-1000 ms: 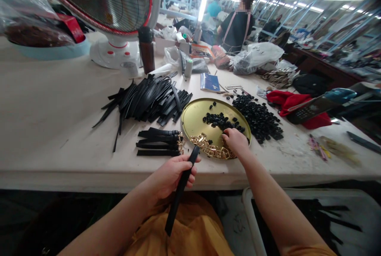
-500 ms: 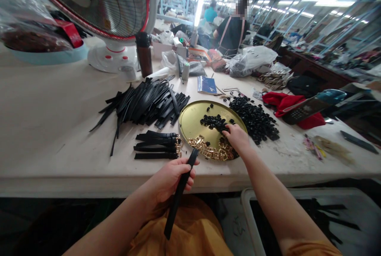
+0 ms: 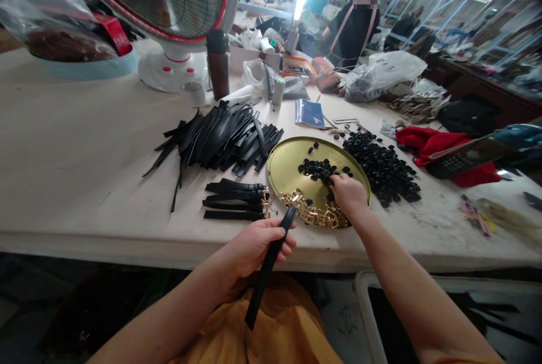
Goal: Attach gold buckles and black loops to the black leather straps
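Note:
My left hand (image 3: 265,242) pinches a black strap (image 3: 270,267) near its upper end, in front of the table edge; the strap slants down over my lap. Over the round gold tray (image 3: 284,159), my right hand (image 3: 350,194) has its fingertips closed at the small black loops (image 3: 318,169); whether one sits between them is hidden. Gold buckles (image 3: 315,214) lie along the tray's near rim. Left of the tray are straps fitted with gold buckles (image 3: 235,201), laid side by side, and behind them a heap of loose black straps (image 3: 220,135).
More black loops (image 3: 381,166) are piled right of the tray. A fan (image 3: 173,68), a dark bottle (image 3: 218,65) and a blue booklet (image 3: 310,113) stand or lie farther back. Red cloth (image 3: 444,152) is at the right. Below the table edge is a white bin (image 3: 365,302). A person (image 3: 351,28) stands beyond.
The camera view has shifted, so the table's contents appear farther right and slightly higher. My left hand still holds the strap, and my right hand remains at the black loops.

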Tool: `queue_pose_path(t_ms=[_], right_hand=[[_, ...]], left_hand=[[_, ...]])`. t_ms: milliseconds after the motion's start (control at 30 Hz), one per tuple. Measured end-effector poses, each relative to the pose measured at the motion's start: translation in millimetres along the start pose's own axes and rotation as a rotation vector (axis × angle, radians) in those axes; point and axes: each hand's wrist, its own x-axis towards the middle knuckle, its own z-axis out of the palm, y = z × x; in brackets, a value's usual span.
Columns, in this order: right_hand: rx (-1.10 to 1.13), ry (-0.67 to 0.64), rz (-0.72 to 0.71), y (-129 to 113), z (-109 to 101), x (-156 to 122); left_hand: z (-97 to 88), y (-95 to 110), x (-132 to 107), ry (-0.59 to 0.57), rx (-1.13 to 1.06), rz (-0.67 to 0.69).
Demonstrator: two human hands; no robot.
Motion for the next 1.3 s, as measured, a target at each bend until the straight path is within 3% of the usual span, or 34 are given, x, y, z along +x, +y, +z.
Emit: queue_pose_path(t_ms=[300,400,500,667,767,900,1033,1133,1300], right_hand=[[-0.021,-0.063,-0.027,-1,2,-1],[0.090,-0.030,-0.005,3,-2,1],[0.501,-0.006,0.099,-1,-15,-4],[1.647,-0.335,0.232,-47,-51,-43],[1.961,-0.405,0.290,-77,-66,-66],[1.989,-0.367,0.306,-95,-70,-84],[1.829,-0.375,0.174,-99,-67,-101],[1.813,-0.399,0.138,-98,-67,-111],[1.919,-0.411,0.225,-104,-67,-121]], left_hand=[[-12.7,1,4,-0.009,-0.056,-0.005],[-14.9,2,6,-0.015,-0.049,-0.011],[-14.8,2,8,-0.024,0.038,0.027],[-7.8,-2,13,-0.011,0.370,0.255],[-6.5,-3,11,0.047,0.601,0.400],[-13.3,-4,3,0.144,0.960,0.452],[-17.8,-7,-7,0.103,1.226,0.457],[-17.0,-12,-15,0.063,1.190,0.439],[-19.2,-26,-23,-0.059,0.902,0.274]])
